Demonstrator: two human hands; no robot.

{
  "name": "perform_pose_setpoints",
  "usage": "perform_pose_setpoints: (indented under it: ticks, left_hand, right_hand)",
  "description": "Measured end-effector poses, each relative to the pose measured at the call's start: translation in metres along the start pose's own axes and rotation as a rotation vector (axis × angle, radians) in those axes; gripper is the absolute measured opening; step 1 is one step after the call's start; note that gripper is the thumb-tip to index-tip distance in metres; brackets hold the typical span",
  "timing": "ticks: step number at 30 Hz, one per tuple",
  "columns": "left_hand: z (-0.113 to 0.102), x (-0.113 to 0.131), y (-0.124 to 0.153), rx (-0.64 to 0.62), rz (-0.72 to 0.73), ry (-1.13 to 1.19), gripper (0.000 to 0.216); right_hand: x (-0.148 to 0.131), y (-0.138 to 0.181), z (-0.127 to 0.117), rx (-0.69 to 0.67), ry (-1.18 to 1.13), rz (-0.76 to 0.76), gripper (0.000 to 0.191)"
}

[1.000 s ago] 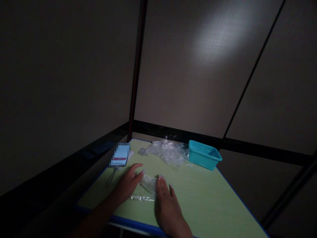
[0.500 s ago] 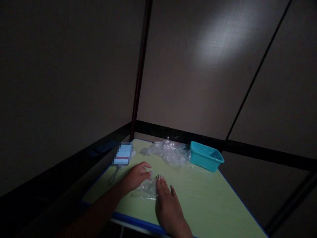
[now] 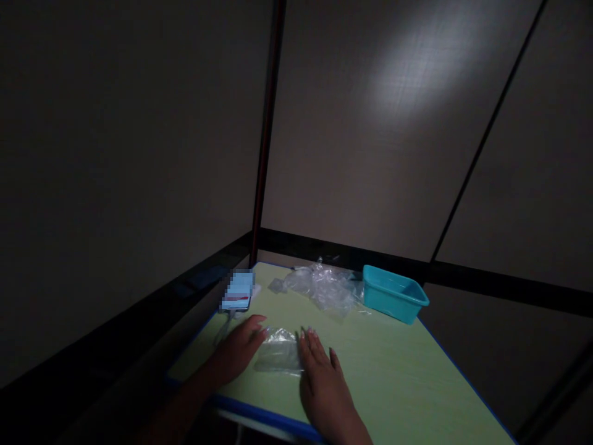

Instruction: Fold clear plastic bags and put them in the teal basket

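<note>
A small clear plastic bag (image 3: 279,353) lies flat on the pale green table (image 3: 384,371) near its front edge. My left hand (image 3: 238,347) rests on the bag's left side with fingers loosely stretched over it. Flat on the table, my right hand (image 3: 322,378) has its fingers out and its fingertips on the bag's right edge. Neither hand grips anything.
A heap of crumpled clear plastic bags (image 3: 324,287) lies at the back of the table. A teal plastic tub (image 3: 393,294) stands to its right. A phone with a lit screen (image 3: 238,293) and a cord lies at the left edge. Dark walls close in behind.
My left hand has drawn back to the bag's left side and flattened. The bag now lies smoother between both hands. The view has shifted slightly.
</note>
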State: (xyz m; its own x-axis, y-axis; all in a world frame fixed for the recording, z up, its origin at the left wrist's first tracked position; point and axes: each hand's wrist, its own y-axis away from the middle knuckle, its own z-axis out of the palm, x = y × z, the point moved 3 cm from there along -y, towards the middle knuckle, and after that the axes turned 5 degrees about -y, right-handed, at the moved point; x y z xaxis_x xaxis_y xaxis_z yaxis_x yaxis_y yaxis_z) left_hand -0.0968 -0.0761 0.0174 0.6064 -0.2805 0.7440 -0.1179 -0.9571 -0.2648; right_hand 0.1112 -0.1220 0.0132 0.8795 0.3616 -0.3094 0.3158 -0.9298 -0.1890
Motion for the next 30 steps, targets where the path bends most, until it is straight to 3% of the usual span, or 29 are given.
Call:
perform_pose_setpoints:
  ticks: [7,22,26,30]
  left_hand:
    - [0.011,0.001,0.008,0.023,0.019,0.096,0.036]
    - [0.012,0.008,0.01,-0.013,0.035,0.136,0.036]
    - [0.013,0.005,0.002,0.002,0.028,0.189,0.038]
    - [0.018,0.004,-0.008,-0.04,0.042,0.224,0.035]
  right_hand:
    - [-0.002,-0.007,-0.009,-0.009,0.059,-0.054,0.081]
    - [-0.026,-0.022,-0.004,-0.017,-0.099,-0.217,0.057]
    - [-0.022,-0.021,-0.004,0.062,-0.214,-0.149,0.049]
    - [-0.008,-0.019,-0.007,0.265,-0.408,0.001,0.044]
